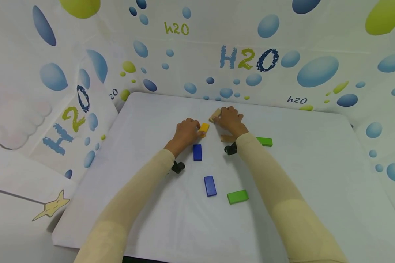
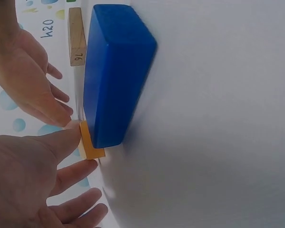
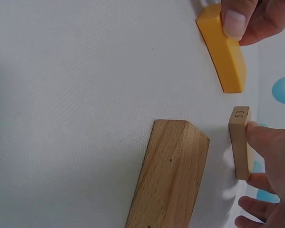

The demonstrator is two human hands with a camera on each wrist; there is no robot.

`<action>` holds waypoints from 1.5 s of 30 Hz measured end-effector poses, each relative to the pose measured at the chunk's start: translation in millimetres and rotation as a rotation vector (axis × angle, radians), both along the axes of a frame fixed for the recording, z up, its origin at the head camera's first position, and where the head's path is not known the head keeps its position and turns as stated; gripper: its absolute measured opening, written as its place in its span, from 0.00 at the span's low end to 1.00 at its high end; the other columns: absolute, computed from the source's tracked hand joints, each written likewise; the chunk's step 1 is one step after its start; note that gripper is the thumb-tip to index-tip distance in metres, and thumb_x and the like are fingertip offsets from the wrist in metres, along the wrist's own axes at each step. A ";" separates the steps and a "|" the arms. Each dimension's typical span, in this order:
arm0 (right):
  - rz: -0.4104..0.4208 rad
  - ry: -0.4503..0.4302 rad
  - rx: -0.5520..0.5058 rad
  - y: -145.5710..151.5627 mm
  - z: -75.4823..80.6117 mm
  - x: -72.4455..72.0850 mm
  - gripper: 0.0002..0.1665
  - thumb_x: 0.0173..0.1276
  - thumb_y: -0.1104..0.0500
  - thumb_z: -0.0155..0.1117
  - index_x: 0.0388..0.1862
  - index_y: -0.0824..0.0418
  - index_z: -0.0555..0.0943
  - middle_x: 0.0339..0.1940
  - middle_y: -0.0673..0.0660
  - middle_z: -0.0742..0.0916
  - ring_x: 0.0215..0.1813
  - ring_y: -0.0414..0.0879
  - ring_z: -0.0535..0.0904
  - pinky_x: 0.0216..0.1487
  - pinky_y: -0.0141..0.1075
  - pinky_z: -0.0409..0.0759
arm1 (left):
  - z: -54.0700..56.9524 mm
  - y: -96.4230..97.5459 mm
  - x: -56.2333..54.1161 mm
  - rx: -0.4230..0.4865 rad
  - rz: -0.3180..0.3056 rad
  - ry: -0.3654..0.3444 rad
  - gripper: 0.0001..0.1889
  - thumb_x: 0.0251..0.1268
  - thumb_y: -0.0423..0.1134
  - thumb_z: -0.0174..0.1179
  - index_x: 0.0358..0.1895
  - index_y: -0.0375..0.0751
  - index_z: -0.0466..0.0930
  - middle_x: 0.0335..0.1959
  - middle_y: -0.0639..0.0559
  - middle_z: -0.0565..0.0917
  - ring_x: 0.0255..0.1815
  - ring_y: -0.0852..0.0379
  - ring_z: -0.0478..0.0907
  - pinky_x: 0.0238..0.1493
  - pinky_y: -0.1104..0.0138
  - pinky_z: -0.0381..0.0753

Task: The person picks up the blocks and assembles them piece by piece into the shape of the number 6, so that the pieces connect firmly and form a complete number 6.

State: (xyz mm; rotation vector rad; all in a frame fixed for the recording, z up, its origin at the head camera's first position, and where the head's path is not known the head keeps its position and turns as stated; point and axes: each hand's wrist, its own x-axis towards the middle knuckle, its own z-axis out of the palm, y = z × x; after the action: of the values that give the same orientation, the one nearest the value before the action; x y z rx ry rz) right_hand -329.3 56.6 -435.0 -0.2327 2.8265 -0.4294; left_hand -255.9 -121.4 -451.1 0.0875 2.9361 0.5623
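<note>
My left hand [image 1: 186, 131] pinches a yellow block [image 1: 204, 128] between thumb and fingers, the block lying on the white table. Its thumb shows on the yellow block [image 3: 223, 52] in the right wrist view. Just to the right and farther back, my right hand [image 1: 229, 118] holds a plain wooden block [image 1: 214, 115]. The right wrist view has thumb and a finger at the two ends of this wooden block [image 3: 240, 142], which is stamped 53. A second wooden block [image 1: 227, 138] lies just below the right hand, and a blue block [image 1: 197, 152] lies nearer than the left hand.
Another blue block [image 1: 210, 186] and a green block [image 1: 237, 197] lie toward the front of the table [image 1: 316, 164]. A second green block [image 1: 264, 141] is partly behind the right sleeve. A patterned sheet [image 1: 197, 51] stands behind the table's back edge.
</note>
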 end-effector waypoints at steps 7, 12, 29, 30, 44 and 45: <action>-0.007 -0.004 -0.027 0.9 -2.2 -1.8 0.39 0.83 0.41 0.55 0.80 0.64 0.65 0.77 0.70 0.69 0.76 0.65 0.63 0.76 0.66 0.57 | 0.7 0.5 2.1 0.003 0.000 0.012 0.23 0.77 0.53 0.64 0.62 0.40 0.82 0.70 0.38 0.75 0.70 0.39 0.72 0.74 0.47 0.67; -0.010 0.007 -0.042 1.2 -4.5 -1.6 0.38 0.82 0.41 0.56 0.78 0.64 0.67 0.75 0.69 0.70 0.75 0.64 0.64 0.75 0.65 0.58 | 1.9 3.2 4.1 0.001 0.009 0.023 0.22 0.76 0.52 0.65 0.61 0.40 0.81 0.70 0.39 0.75 0.70 0.41 0.73 0.74 0.47 0.67; -0.022 0.015 -0.077 -2.3 -5.6 0.7 0.40 0.79 0.37 0.60 0.74 0.65 0.70 0.73 0.69 0.72 0.73 0.63 0.66 0.74 0.64 0.60 | 0.7 11.0 8.8 -0.051 -0.005 0.069 0.23 0.80 0.50 0.61 0.68 0.41 0.77 0.72 0.40 0.75 0.72 0.40 0.72 0.75 0.45 0.67; -0.023 0.018 -0.078 -2.3 -5.8 0.7 0.40 0.79 0.37 0.61 0.74 0.65 0.70 0.73 0.69 0.72 0.73 0.63 0.66 0.73 0.64 0.60 | 0.1 11.0 8.7 -0.058 -0.011 0.075 0.23 0.80 0.50 0.60 0.68 0.41 0.78 0.72 0.40 0.75 0.71 0.40 0.72 0.75 0.45 0.67; -0.028 0.031 -0.058 -4.4 -8.4 2.3 0.40 0.77 0.35 0.62 0.71 0.63 0.71 0.71 0.68 0.74 0.70 0.62 0.68 0.72 0.63 0.63 | -5.1 11.1 11.2 -0.075 -0.013 0.114 0.22 0.81 0.52 0.59 0.65 0.41 0.79 0.68 0.41 0.78 0.69 0.41 0.74 0.75 0.44 0.66; -0.027 0.032 -0.060 -4.6 -8.2 2.7 0.40 0.76 0.35 0.62 0.71 0.64 0.72 0.71 0.68 0.74 0.70 0.62 0.69 0.71 0.63 0.63 | -5.3 11.1 11.5 -0.074 -0.013 0.114 0.22 0.81 0.52 0.59 0.65 0.41 0.79 0.68 0.41 0.78 0.69 0.41 0.74 0.75 0.45 0.65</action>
State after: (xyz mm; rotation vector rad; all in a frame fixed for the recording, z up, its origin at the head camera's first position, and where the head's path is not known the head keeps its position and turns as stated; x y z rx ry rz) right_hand -326.6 52.0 -443.2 -0.2149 2.8535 -0.5214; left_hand -244.4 -110.3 -456.4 0.1340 3.0611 0.4607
